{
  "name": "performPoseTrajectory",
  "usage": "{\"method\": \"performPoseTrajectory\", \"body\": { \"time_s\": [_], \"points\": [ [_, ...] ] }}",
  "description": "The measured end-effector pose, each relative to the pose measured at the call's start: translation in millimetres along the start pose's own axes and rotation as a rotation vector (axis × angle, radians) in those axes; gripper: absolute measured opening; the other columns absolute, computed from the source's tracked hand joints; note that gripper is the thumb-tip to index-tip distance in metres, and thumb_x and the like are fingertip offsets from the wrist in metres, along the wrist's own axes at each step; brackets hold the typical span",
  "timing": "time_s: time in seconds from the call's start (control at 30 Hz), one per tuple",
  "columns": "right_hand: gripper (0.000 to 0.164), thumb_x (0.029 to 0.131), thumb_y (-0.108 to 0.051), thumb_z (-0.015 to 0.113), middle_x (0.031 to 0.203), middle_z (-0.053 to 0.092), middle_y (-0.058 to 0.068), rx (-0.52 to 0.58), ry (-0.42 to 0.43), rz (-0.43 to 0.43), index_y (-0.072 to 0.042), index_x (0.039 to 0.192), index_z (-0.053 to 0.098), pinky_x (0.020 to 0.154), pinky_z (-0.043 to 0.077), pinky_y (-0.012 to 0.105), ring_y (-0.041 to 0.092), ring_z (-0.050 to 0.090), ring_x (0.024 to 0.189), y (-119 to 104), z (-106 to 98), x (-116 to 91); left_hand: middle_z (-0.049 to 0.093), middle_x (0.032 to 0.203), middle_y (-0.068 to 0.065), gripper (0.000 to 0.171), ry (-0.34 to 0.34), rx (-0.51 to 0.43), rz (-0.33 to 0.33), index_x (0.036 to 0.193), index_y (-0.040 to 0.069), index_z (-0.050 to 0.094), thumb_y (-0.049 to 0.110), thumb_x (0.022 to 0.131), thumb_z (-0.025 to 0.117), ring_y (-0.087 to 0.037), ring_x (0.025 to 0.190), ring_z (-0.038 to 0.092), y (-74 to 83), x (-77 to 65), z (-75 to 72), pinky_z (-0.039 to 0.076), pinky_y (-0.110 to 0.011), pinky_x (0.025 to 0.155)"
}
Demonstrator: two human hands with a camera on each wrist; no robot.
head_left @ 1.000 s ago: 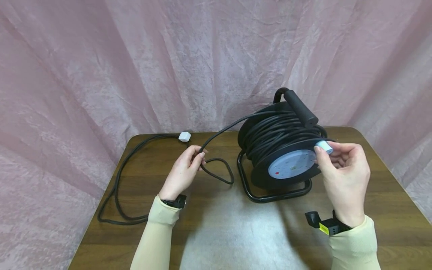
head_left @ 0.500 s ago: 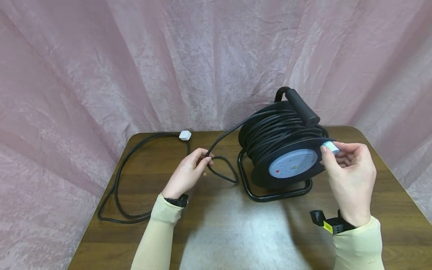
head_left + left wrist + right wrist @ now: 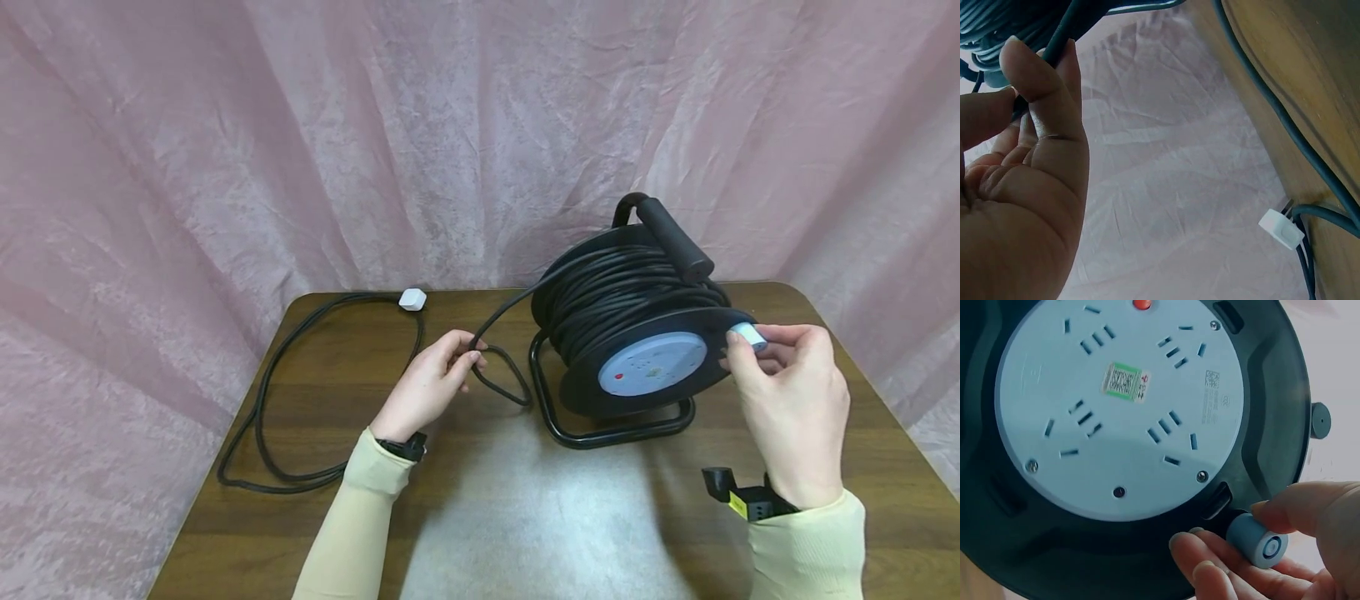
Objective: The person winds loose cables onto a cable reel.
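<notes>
A black cable reel (image 3: 637, 333) stands on its tubular frame, wound with many turns of black cable (image 3: 600, 287). On its front disc sits a pale socket panel (image 3: 651, 364) with a red button. My right hand (image 3: 798, 400) pinches the light-blue winding knob (image 3: 1254, 540) near the disc's rim, thumb on one side and fingers on the other. To the left of the reel, my left hand (image 3: 431, 379) pinches the loose cable (image 3: 1060, 37) between thumb and fingers. From there the cable runs up to the reel, and a slack loop (image 3: 517, 383) hangs beside the fingers.
A white plug (image 3: 412, 299) lies near the table's back edge. More cable (image 3: 258, 408) curves in loops across the left of the wooden table (image 3: 480, 533). The reel's carry handle (image 3: 675, 242) rises at the back. A pink curtain (image 3: 450, 142) hangs behind the table.
The right hand has moved rightward and slightly down with the knob, turning the disc a little. The left hand has shifted right toward the reel, still holding the cable.
</notes>
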State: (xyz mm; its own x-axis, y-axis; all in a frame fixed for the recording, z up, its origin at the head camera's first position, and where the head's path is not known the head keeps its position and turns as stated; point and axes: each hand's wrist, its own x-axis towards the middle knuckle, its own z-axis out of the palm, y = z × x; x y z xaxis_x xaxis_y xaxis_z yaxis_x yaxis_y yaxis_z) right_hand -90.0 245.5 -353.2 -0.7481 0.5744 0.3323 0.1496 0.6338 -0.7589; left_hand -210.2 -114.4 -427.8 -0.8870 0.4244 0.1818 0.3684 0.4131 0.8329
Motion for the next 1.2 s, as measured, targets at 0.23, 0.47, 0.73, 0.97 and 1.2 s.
{"method": "performPoseTrajectory", "body": {
  "time_s": [0.23,0.47,0.73,0.97,1.2],
  "points": [
    [0.044,0.091,-0.042,0.065,0.095,0.071,-0.001,-0.073,-0.017,0.008,-0.013,0.122,0.056,0.063,0.037,0.022,-0.012,0.056,0.068,2.1,-2.0,1.9,0.065,0.104,-0.006,0.014,-0.035,-0.097,-0.012,0.117,0.013,0.056,0.018,0.106,0.05,-0.018,0.087,0.066,-1.3,-0.3,2.8,0.057,-0.035,0.067],
    [0.044,0.093,-0.04,0.062,0.103,0.072,0.011,-0.139,-0.03,-0.025,-0.008,0.122,0.056,0.064,0.037,0.027,-0.019,0.046,0.068,4.7,-3.9,3.4,0.064,0.103,-0.011,0.018,-0.155,-0.27,-0.022,0.113,0.012,0.052,0.028,0.107,0.046,-0.033,0.089,0.067,-4.7,-0.8,5.3,0.058,-0.041,0.074],
    [0.047,0.094,-0.041,0.059,0.1,0.072,0.016,-0.23,-0.104,-0.031,-0.003,0.121,0.055,0.062,0.036,0.038,0.019,0.061,0.079,12.8,-8.8,6.6,0.066,0.103,-0.013,0.022,-0.17,-0.233,-0.008,0.114,0.012,0.058,0.03,0.107,0.046,-0.036,0.094,0.062,-3.9,-0.1,4.8,0.054,-0.052,0.079],
    [0.049,0.097,-0.048,0.05,0.101,0.073,0.013,-0.295,-0.184,-0.025,-0.004,0.12,0.054,0.059,0.037,0.042,0.038,0.062,0.088,15.1,-13.7,7.6,0.063,0.109,-0.018,0.018,-0.229,-0.317,0.013,0.114,0.009,0.053,0.024,0.108,0.045,-0.026,0.103,0.064,2.1,-1.2,9.1,0.057,-0.039,0.081],
    [0.054,0.097,-0.052,0.048,0.103,0.072,0.014,-0.348,-0.262,-0.002,-0.004,0.121,0.053,0.058,0.037,0.043,0.039,0.061,0.088,21.4,-15.2,9.4,0.066,0.104,-0.009,0.026,-0.206,-0.255,0.031,0.117,0.009,0.057,0.03,0.107,0.046,-0.021,0.09,0.064,-0.2,-0.2,6.3,0.055,-0.046,0.072]
  ]
}}
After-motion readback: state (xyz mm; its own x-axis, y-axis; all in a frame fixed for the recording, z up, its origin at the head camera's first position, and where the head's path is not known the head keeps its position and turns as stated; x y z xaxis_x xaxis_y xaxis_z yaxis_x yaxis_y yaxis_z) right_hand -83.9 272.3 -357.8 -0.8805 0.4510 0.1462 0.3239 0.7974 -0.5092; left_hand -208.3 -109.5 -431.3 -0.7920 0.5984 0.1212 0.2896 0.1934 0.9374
